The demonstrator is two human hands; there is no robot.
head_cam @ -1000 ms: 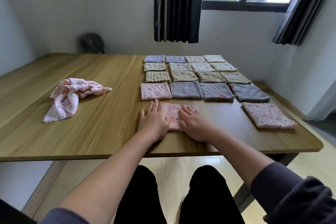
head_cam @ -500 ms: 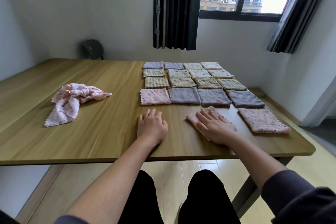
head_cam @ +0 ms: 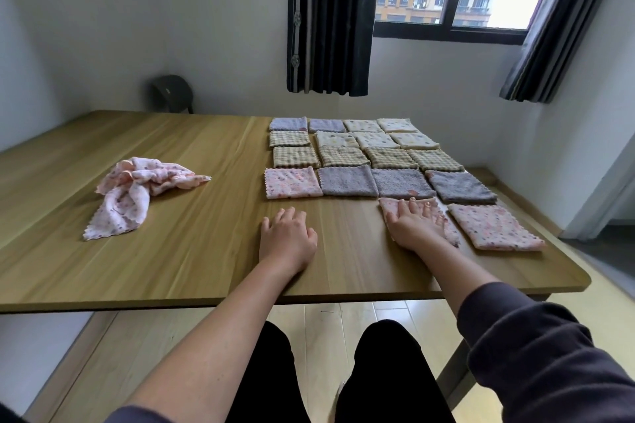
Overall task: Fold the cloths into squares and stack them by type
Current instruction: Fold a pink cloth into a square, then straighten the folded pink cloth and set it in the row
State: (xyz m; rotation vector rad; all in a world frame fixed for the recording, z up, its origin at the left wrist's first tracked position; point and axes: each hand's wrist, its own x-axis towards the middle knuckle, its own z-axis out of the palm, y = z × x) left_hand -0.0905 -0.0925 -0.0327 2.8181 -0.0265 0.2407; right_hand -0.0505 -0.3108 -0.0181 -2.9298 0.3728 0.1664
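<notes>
My right hand [head_cam: 414, 223] lies flat, fingers straight, on a folded pink dotted cloth [head_cam: 450, 233] near the table's front right. That cloth sits just left of another folded pink square [head_cam: 494, 226] and below a row of grey squares [head_cam: 400, 183]. My left hand [head_cam: 287, 238] rests flat on the bare wood, holding nothing. A third folded pink square [head_cam: 292, 183] lies at the left end of the grey row. Checked beige squares [head_cam: 343, 156] and cream dotted squares [head_cam: 372, 140] fill the rows behind. An unfolded pink cloth [head_cam: 137, 192] lies crumpled at the left.
The wooden table [head_cam: 171, 268] fills the view, its front edge close to my knees and its rounded right corner near a doorway. A dark chair back [head_cam: 171, 93] stands behind the far edge. Dark curtains hang by the window.
My right hand has slid the folded pink cloth from the front middle to the right, beside the other pink square. My left hand has come off the cloth and stayed on the wood.
</notes>
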